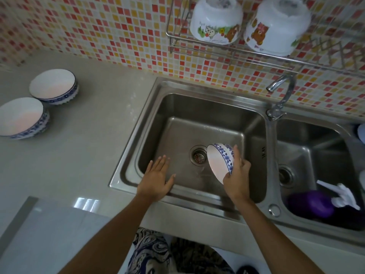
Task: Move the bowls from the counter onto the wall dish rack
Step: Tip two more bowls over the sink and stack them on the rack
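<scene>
My right hand (pixel 238 175) grips a white bowl with a blue flower pattern (pixel 218 162), tipped on its side over the left sink basin (pixel 177 107), its mouth facing left. My left hand (pixel 157 179) lies flat and spread on the basin's front left rim, holding nothing. Two more blue-patterned bowls stand upright on the grey counter at the far left, one nearer the wall (pixel 53 86) and one at the frame's edge (pixel 21 117). The wire wall dish rack (pixel 233 50) at the top right carries two white cartoon-printed bowls, one to the left (pixel 216 18) and one to the right (pixel 276 24), both upside down.
A chrome tap (pixel 282 93) rises between the two basins, under the rack. The right basin holds a purple object (pixel 311 203) and a white item (pixel 343 194). Mosaic tiles cover the wall behind. A strainer drain (pixel 198 157) sits in the left basin.
</scene>
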Motion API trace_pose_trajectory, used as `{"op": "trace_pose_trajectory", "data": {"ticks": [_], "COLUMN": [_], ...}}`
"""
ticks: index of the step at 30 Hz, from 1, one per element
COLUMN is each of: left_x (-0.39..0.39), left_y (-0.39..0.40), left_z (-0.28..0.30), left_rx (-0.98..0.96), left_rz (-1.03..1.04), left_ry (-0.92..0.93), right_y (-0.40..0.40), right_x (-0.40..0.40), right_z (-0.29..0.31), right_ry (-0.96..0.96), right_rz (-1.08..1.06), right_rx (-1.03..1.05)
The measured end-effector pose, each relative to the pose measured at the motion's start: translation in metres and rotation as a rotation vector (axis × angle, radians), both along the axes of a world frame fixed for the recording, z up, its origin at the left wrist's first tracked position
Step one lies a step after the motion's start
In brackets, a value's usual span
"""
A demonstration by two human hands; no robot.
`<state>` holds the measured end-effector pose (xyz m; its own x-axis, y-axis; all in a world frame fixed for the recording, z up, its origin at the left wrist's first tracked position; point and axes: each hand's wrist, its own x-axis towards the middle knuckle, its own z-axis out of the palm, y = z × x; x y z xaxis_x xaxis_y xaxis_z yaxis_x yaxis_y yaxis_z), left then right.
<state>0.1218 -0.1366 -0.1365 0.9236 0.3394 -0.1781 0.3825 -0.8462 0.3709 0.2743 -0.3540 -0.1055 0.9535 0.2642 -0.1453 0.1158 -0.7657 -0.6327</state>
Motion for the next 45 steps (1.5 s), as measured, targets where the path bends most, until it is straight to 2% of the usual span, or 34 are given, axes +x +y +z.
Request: {"op": "trace_pose_trajectory", "data": {"ticks": [6,10,16,19,22,24,26,28,31,34,39,45], "left_x": [-0.001,-0.001,-0.001,-0.001,-0.001,0.0,0.003,0.012,0.038,0.069,0.101,0.117], "left_y": [0.0,0.0,0.0,-0.001,-0.001,0.0,0.001,0.003,0.005,0.005,0.008,0.022], "left_z": [-0.001,-0.004,-0.002,0.0,0.001,0.004,0.012,0.028,0.071,0.127,0.193,0.233], "left_rx": [0.009,0.031,0.018,0.004,-0.018,-0.086,-0.228,-0.375,-0.51,-0.631,-0.662,-0.738], "left_rz": [0.003,0.001,-0.007,-0.014,-0.019,-0.002,0.087,0.189,0.235,0.249,0.148,0.059], "left_ry": [-0.016,-0.007,-0.013,-0.001,0.013,0.03,-0.004,-0.076,-0.218,-0.36,-0.365,-0.384], "right_y": [-0.013,-0.021,-0.023,-0.018,-0.008,-0.008,-0.012,-0.014,-0.011,-0.001,0.023,0.046], "right_x": [-0.002,-0.004,-0.009,-0.011,-0.002,0.005,0.007,0.007,0.006,0.007,0.011,0.017], "right_z": [0.005,0.002,0.0,0.006,0.025,0.039,0.052,0.061,0.082,0.11,0.148,0.196], "right_ry": [-0.251,-0.301,-0.363,-0.21,0.209,0.537,0.752,0.847,0.914,0.872,0.8,0.702], "right_rz": [0.22,0.331,0.313,0.107,-0.318,-0.522,-0.576,-0.539,-0.402,-0.261,-0.153,-0.091], "right_rx": [-0.205,-0.329,-0.384,-0.189,0.307,0.656,0.88,1.009,1.1,1.035,0.985,0.996]}}
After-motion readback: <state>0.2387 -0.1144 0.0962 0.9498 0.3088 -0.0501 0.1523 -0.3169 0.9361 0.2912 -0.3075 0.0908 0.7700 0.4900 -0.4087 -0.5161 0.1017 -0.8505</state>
